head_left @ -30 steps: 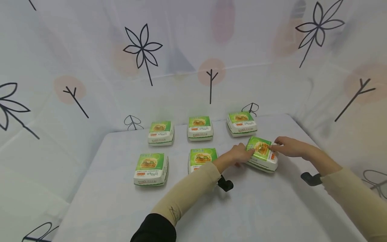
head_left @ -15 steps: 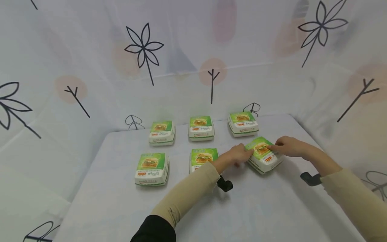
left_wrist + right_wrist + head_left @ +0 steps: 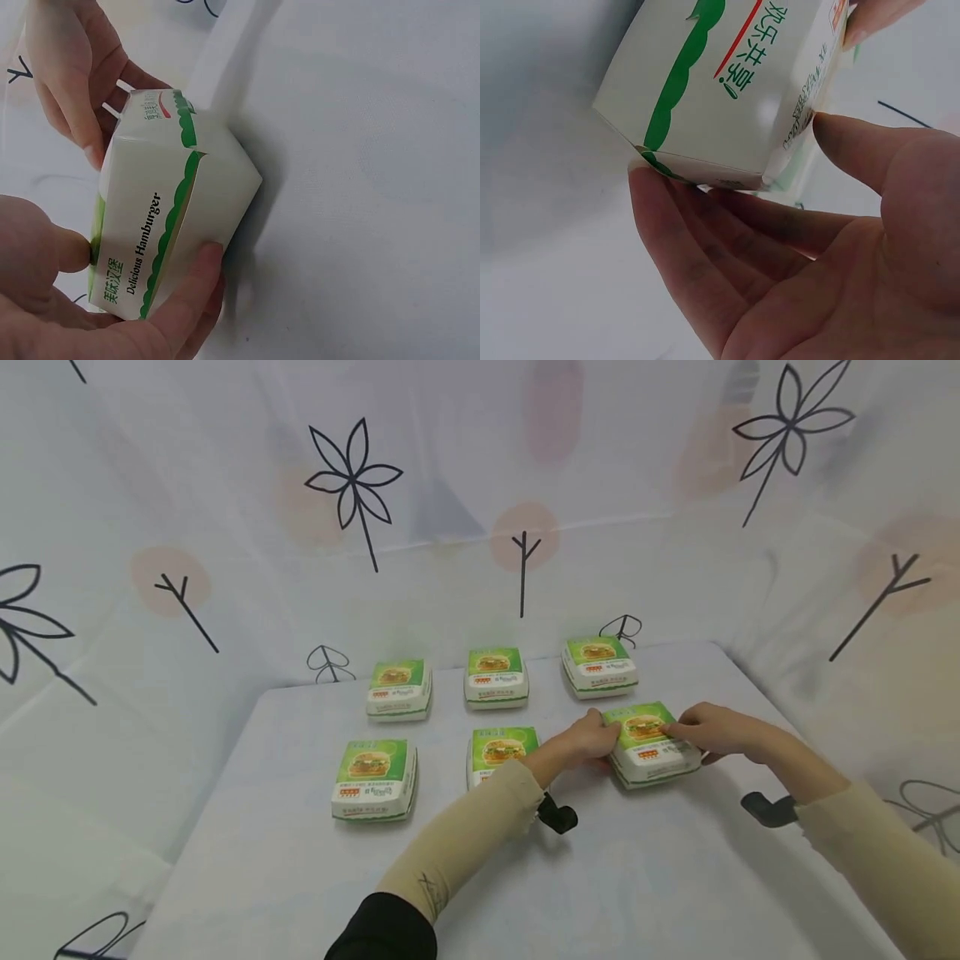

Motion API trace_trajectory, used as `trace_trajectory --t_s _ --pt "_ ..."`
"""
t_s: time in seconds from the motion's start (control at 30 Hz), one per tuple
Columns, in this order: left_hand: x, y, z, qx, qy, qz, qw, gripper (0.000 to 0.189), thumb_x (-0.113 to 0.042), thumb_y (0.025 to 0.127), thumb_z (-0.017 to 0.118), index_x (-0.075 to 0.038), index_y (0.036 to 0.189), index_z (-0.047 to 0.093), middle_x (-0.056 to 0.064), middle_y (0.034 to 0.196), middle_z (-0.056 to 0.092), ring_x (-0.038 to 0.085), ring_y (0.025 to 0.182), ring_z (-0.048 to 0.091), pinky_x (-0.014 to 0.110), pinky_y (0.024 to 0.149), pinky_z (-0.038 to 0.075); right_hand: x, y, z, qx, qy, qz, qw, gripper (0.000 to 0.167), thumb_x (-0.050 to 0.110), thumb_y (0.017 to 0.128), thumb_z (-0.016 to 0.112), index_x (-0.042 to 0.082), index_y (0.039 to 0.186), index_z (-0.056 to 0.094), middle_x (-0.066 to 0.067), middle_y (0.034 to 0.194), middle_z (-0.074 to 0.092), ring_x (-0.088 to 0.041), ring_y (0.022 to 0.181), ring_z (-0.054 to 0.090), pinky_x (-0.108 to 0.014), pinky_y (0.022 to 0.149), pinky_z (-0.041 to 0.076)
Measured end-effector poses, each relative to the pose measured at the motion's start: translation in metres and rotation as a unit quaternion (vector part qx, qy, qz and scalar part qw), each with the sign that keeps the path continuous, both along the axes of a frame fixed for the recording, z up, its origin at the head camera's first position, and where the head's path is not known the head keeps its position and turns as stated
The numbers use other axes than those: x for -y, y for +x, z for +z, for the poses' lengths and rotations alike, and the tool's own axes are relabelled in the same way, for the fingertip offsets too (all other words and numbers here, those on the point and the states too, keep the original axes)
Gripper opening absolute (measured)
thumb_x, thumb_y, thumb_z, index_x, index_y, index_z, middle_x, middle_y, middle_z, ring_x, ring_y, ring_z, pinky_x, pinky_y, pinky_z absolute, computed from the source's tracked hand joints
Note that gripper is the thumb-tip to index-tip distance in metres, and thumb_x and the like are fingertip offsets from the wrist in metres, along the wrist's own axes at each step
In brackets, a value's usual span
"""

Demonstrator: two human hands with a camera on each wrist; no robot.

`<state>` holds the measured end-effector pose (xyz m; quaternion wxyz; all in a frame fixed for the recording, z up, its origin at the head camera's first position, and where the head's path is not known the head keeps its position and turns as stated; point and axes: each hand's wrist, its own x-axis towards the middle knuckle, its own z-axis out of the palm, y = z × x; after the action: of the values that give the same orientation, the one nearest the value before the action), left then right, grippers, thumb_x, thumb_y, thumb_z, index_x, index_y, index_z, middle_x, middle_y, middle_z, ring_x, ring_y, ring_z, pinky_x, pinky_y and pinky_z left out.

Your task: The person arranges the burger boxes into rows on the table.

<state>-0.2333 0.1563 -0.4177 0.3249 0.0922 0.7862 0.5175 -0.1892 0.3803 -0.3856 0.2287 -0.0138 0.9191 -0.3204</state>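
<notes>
Between my two hands is a hamburger box [image 3: 651, 758], white with a green top and a burger picture. My left hand [image 3: 581, 740] grips its left side, thumb at the lid and fingers low on the wall, as the left wrist view shows beside the printed words "Delicious Hamburger" on the box [image 3: 161, 217]. My right hand [image 3: 717, 730] holds the opposite side. In the right wrist view the thumb [image 3: 855, 150] lies at the top edge of the box [image 3: 727, 90], and the fingers [image 3: 682, 247] reach under its lower corner. The lid is closed.
Behind it stand three matching boxes in a back row, left [image 3: 399, 691], middle [image 3: 496, 678] and right [image 3: 599, 667]. Nearer are a front-left box [image 3: 373, 781] and a middle one [image 3: 501, 750], partly hidden by my left sleeve [image 3: 465, 835]. A printed curtain [image 3: 442, 585] borders the white table [image 3: 300, 893].
The held box has turned in my hands, first one way and then back, and now faces me more squarely, slightly farther left. The other boxes have stayed in place.
</notes>
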Motion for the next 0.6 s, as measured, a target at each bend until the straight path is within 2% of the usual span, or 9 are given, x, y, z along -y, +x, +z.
trace_trajectory --t_s 0.17,0.4,0.5,0.53,0.6 --pt "0.008 -0.002 -0.001 0.015 0.004 -0.002 0.9999 0.049 -0.028 0.111 0.044 0.002 0.148 0.034 0.02 0.125 0.054 0.026 0.101 0.063 0.045 0.093 0.057 0.01 0.002 0.001 -0.003 0.0 0.006 1.0 0.061 0.036 0.109 0.049 -0.022 0.125 0.054 -0.017 0.104 0.066 -0.025 0.09 0.064 -0.04 0.075 0.062" --pt "0.017 -0.008 -0.001 0.021 0.001 -0.02 0.9996 0.051 -0.028 0.111 0.043 0.004 0.149 0.032 0.02 0.12 0.055 0.027 0.098 0.064 0.045 0.092 0.058 0.02 -0.002 0.007 0.011 0.023 0.019 0.9995 0.056 0.034 0.108 0.05 -0.02 0.12 0.057 -0.014 0.098 0.065 -0.023 0.086 0.064 -0.042 0.075 0.062" --pt "0.022 -0.007 0.003 0.001 -0.012 -0.015 0.9998 0.059 -0.032 0.111 0.044 0.0 0.156 0.024 0.022 0.136 0.049 0.03 0.111 0.062 0.044 0.09 0.059 0.021 -0.004 0.009 0.009 0.034 0.024 0.9991 0.059 0.036 0.108 0.049 -0.022 0.12 0.055 -0.02 0.102 0.065 -0.029 0.091 0.065 -0.044 0.075 0.062" --pt "0.025 -0.005 0.005 -0.01 -0.019 -0.016 0.9996 0.061 -0.034 0.111 0.044 -0.001 0.158 0.023 0.022 0.144 0.045 0.03 0.118 0.06 0.043 0.089 0.059 0.02 -0.003 0.01 0.007 0.04 0.024 0.9989 0.061 0.037 0.108 0.049 -0.023 0.122 0.054 -0.023 0.105 0.064 -0.032 0.093 0.066 -0.045 0.076 0.062" --pt "0.035 0.001 0.012 -0.038 -0.029 -0.027 0.9985 0.066 -0.039 0.11 0.045 -0.007 0.162 0.019 0.02 0.158 0.034 0.031 0.124 0.06 0.041 0.091 0.059 0.016 -0.001 0.01 0.0 0.054 0.028 0.9981 0.064 0.038 0.108 0.049 -0.024 0.123 0.052 -0.028 0.109 0.063 -0.036 0.096 0.066 -0.046 0.076 0.061"
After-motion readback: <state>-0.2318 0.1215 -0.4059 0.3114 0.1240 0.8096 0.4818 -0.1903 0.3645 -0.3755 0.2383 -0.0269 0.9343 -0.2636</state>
